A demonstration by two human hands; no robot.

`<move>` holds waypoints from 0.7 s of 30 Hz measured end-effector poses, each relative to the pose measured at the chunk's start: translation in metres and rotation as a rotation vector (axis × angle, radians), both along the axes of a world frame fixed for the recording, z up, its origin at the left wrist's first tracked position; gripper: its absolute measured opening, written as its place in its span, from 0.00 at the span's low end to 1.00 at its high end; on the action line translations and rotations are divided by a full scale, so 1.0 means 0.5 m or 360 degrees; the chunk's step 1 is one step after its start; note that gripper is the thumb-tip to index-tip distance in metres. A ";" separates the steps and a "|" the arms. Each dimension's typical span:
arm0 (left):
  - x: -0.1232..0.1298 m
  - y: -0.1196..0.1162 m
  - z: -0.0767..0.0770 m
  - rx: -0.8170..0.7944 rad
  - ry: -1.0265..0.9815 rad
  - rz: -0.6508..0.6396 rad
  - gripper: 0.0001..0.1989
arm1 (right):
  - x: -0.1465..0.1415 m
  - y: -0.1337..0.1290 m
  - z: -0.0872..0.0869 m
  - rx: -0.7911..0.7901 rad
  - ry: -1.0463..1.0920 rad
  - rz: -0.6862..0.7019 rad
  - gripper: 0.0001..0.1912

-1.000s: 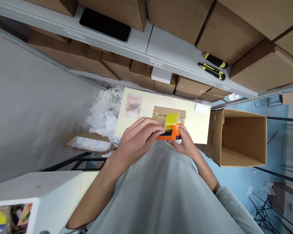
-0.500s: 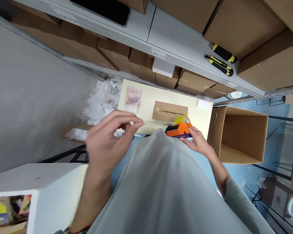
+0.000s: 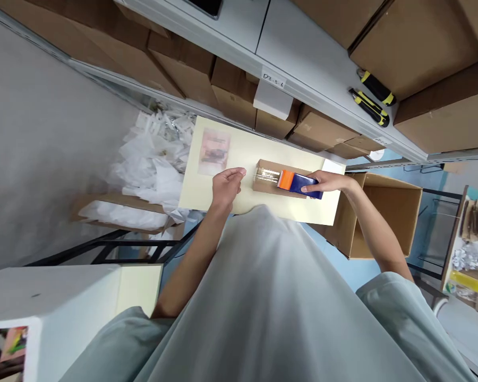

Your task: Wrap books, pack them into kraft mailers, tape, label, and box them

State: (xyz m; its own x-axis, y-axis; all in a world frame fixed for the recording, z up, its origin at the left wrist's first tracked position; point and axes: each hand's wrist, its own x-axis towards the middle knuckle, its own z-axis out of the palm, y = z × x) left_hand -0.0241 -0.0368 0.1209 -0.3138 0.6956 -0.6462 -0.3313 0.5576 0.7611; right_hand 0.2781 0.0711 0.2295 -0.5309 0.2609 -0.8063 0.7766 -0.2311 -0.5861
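Note:
My right hand (image 3: 324,183) is wrapped round an orange and dark blue tape dispenser (image 3: 300,184). Its orange end rests over a long brown cardboard box (image 3: 263,188) on the cream tabletop (image 3: 242,199). A shiny strip of clear tape (image 3: 267,175) shows on the box's left part, up to the dispenser. Just left of the box, my left hand (image 3: 227,187) is closed in a pinch, fingertips towards the tape. Whether the tape's end is between those fingertips is too fine to see.
A pinkish printed packet (image 3: 214,151) lies on the table's left. White crumpled wrapping (image 3: 159,148) is heaped beyond it. An open carton (image 3: 390,212) stands at the right. Above runs a grey shelf (image 3: 302,63) with boxes and two yellow-black utility knives (image 3: 369,106).
My right hand has brought the dispenser up and onto the box. My left hand has reached forward to the box's left end, still pinched. The view has shifted slightly.

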 end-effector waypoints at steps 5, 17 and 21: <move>0.001 0.012 -0.056 -0.0076 -0.0037 -0.0004 0.11 | -0.016 0.023 -0.025 -0.0002 -0.0071 -0.0002 0.34; 0.016 0.036 -0.151 -0.0294 -0.0114 -0.0370 0.28 | -0.016 0.028 -0.040 0.0017 -0.0096 -0.0111 0.28; 0.009 0.016 -0.136 0.0294 0.0641 -0.0670 0.45 | -0.012 0.021 -0.037 0.0022 -0.0065 -0.0096 0.31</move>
State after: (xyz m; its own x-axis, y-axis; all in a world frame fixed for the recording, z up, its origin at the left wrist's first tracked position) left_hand -0.0195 -0.0288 0.0528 -0.1826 0.9023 -0.3907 0.2228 0.4250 0.8774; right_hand 0.2719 0.0819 0.2111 -0.4806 0.3031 -0.8229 0.7847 -0.2703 -0.5578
